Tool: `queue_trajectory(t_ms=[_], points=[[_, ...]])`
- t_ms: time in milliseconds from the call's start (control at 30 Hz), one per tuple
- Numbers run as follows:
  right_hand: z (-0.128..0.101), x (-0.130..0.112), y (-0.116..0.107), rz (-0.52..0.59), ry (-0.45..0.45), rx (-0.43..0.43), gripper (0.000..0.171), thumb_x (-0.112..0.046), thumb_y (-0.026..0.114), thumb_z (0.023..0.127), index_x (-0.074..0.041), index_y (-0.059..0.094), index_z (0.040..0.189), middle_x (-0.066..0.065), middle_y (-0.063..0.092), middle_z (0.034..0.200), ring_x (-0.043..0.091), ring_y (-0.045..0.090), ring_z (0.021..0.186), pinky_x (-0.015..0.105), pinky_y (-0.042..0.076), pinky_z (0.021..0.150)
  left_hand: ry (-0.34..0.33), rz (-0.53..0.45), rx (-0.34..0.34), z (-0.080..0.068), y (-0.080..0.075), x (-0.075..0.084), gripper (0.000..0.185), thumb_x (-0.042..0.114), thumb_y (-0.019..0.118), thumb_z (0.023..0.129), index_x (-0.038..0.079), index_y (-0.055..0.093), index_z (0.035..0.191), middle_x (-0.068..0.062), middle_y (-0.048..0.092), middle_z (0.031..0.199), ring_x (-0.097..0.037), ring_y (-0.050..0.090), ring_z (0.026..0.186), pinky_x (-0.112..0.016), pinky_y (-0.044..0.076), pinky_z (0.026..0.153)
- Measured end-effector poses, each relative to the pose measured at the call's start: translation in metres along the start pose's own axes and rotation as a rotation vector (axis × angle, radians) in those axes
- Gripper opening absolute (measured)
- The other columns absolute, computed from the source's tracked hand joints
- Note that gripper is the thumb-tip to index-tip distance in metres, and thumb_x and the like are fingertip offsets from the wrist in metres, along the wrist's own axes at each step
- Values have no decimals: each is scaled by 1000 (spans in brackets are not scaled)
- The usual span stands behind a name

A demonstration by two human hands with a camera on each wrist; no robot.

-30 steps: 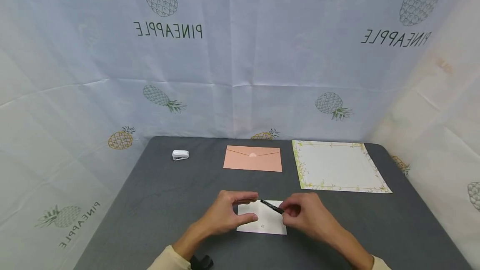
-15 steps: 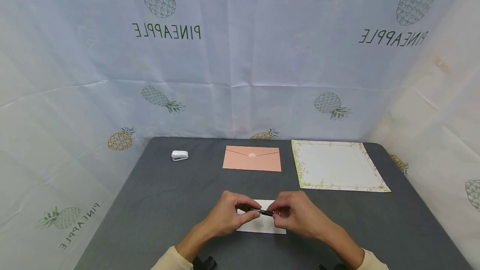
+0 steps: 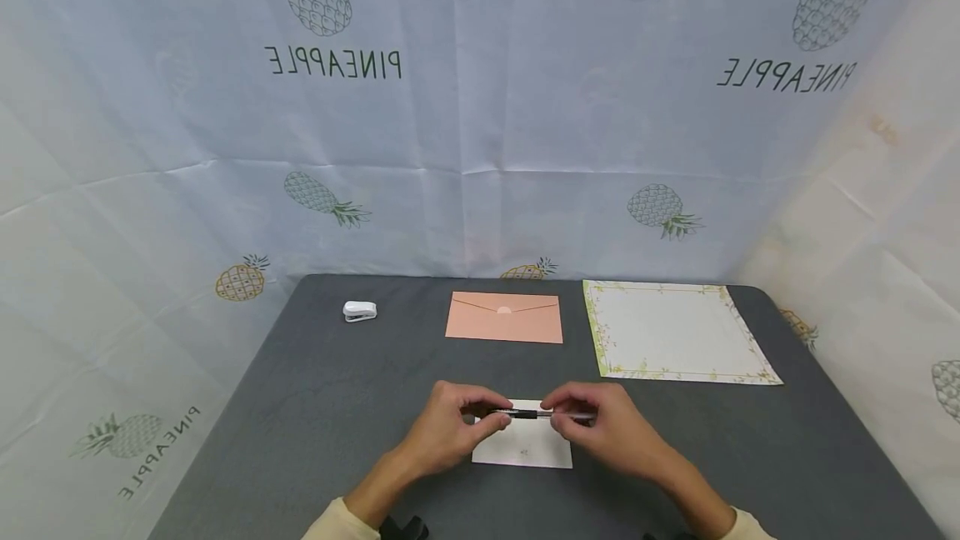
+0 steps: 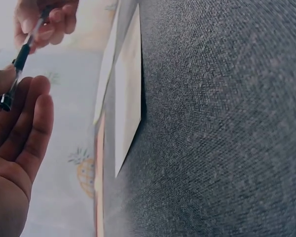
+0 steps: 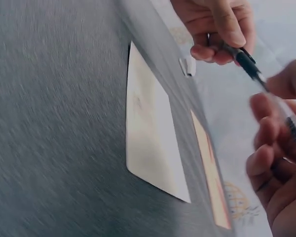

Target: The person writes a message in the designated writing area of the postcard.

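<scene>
Pen hangs level at lower centre of the head view, pinched at its dark end by the left hand and at its clear barrel by the right hand — both hands clamped on it, just above a white card on the grey worktop. Faint marks on the card are too small to read. The right wrist view is blurred. Toward the frame's middle lie a peach envelope, flap closed, a bordered sheet to its right and a small white stapler at left — well apart from the hands.
</scene>
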State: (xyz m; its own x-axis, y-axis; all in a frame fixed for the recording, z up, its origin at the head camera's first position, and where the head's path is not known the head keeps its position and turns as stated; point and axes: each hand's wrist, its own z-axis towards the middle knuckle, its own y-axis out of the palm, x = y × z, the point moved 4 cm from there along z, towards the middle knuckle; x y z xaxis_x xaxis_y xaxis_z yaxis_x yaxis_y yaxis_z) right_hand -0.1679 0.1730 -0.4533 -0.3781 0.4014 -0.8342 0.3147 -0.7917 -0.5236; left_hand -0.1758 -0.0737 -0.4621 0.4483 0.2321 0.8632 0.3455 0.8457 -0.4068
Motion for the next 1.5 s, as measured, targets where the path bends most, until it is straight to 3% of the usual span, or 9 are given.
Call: queue_trajectory(t_ms=[167,300,400,500,667,933,1233,1333,1500], points=[[-4,8,0,243,113,108,16,-11,78,101,-4,79,115,9,80,106,18,75,82,30,65,75,38,17,46,1,-4,3,12,13,85,97,14,86,109,3,85,97,-2,76,82,-25,63,70],[-7,14,9,505,229,104,26,-9,73,105,7,71,124,6,76,101,15,70,78,27,63,75,88,42,76,2,-4,6,12,13,85,97,13,85,109,1,85,100,-2,77,85,-24,65,76],[-7,15,19,699,295,76,25,-10,69,107,4,69,128,3,74,97,12,66,78,25,60,75,113,47,82,3,-3,9,12,11,85,96,12,85,109,1,85,100,-2,77,85,-24,65,77],[-6,14,26,801,319,40,21,-13,66,110,-3,70,128,1,73,96,12,65,78,24,59,75,132,54,73,5,-1,12,11,12,85,97,13,85,108,1,85,99,0,75,83,-23,63,72],[-3,10,34,851,323,0,18,-17,64,111,-7,69,126,0,73,96,11,67,78,24,59,75,158,78,63,7,2,17,10,12,85,97,13,85,107,3,84,96,3,68,78,-21,58,64],[-1,8,42,900,315,-11,11,-19,63,112,-12,70,117,-2,77,94,9,75,79,23,62,75,210,99,48,8,5,21,14,7,84,96,10,85,109,0,84,97,4,71,82,-22,63,71],[-1,5,41,861,251,35,7,-10,65,110,-11,71,105,-1,78,90,8,72,75,23,62,72,227,160,45,6,3,24,11,6,87,93,10,85,104,3,82,90,8,59,71,-19,55,58],[-3,4,42,817,205,55,7,-6,66,109,-7,70,103,0,79,89,8,70,72,22,61,71,207,158,34,5,2,26,12,5,88,91,11,85,101,5,81,86,10,56,69,-18,53,55],[-5,3,41,702,119,72,12,-1,68,106,10,64,102,1,79,87,8,69,68,24,61,69,138,105,-25,4,-1,28,9,7,87,94,13,86,100,7,81,85,10,62,70,-17,56,60]])
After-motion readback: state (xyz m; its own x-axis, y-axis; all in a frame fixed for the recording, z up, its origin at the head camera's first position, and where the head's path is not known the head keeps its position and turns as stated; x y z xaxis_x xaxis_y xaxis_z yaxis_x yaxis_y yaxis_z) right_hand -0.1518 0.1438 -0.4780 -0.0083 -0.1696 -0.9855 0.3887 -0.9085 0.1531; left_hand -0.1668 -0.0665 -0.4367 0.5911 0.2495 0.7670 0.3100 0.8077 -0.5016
